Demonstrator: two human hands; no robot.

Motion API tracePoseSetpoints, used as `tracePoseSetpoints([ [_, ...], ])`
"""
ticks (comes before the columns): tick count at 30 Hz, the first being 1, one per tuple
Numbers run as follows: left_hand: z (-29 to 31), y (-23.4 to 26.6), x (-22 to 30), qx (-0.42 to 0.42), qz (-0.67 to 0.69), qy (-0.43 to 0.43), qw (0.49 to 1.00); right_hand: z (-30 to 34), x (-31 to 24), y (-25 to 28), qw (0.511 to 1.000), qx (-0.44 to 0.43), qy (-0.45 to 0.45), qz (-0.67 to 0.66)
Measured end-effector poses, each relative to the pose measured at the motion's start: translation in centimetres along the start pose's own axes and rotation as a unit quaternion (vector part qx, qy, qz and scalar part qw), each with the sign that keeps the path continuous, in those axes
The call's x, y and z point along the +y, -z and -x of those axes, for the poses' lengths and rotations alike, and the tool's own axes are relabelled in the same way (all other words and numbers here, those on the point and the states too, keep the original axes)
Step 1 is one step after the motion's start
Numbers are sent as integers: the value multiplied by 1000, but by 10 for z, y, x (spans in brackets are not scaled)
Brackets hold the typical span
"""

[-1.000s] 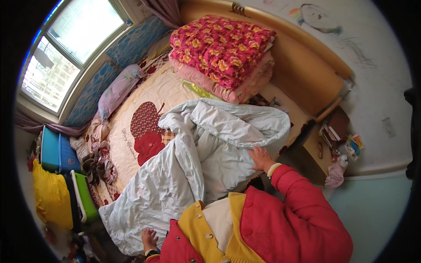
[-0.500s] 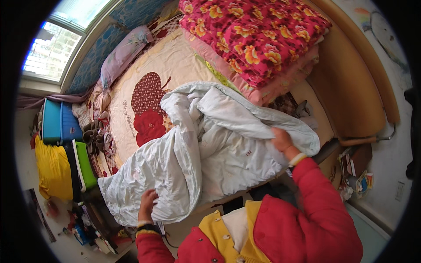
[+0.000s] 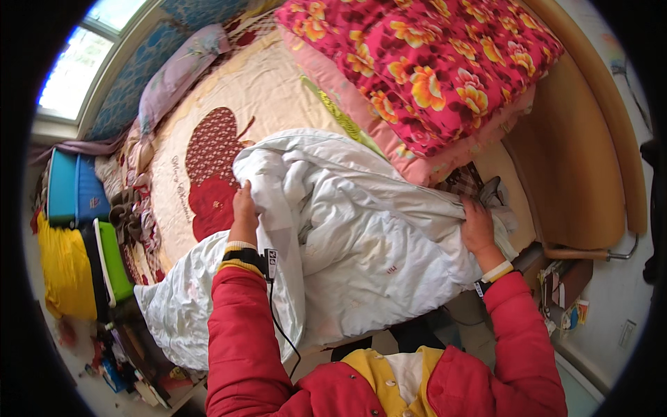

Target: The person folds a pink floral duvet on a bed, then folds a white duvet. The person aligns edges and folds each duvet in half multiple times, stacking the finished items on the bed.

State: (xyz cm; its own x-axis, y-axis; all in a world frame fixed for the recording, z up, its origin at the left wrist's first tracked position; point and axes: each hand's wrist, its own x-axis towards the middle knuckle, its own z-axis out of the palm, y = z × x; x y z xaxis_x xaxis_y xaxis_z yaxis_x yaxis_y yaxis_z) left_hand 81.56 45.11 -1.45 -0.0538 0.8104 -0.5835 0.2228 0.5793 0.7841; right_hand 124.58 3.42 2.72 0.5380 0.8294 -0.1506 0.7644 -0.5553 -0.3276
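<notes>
A pale white-blue quilt lies rumpled and partly folded over the near half of the bed. My right hand is closed on the quilt's right edge, bunching the cloth near the pink bedding. My left hand is at the fold on the quilt's left side, seen edge-on, its fingers stretched away from me beside the cloth. Beyond it, the cream bed sheet bears a dark red patterned appliqué.
A folded red floral quilt sits on pink bedding at the far right, by the wooden headboard. A lilac pillow lies near the window. Blue bins, a green bin and yellow cloth stand left.
My left hand has moved up and away from me, from the quilt's near edge to its fold. My right hand has shifted slightly right and now grips the edge, pulled into creases.
</notes>
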Motion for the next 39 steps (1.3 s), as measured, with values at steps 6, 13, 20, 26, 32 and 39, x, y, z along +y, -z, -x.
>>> tracePoseSetpoints([
  [6,-48,-19,-19,-9,-6,88,996,1,-22,6,999,5,28,23],
  [13,86,-12,17,-149,205,60,966,-30,-22,16,983,-130,-106,-78],
  [20,213,33,88,-297,198,-135,924,1,-52,82,897,-306,11,-318],
  [26,289,84,179,-303,256,-201,896,88,-78,191,735,-310,-6,-603],
  [32,366,75,282,-313,230,-312,867,198,-56,245,625,-90,-54,-773],
  [39,420,-13,278,-349,190,-342,852,195,54,168,667,-82,-170,-721],
])
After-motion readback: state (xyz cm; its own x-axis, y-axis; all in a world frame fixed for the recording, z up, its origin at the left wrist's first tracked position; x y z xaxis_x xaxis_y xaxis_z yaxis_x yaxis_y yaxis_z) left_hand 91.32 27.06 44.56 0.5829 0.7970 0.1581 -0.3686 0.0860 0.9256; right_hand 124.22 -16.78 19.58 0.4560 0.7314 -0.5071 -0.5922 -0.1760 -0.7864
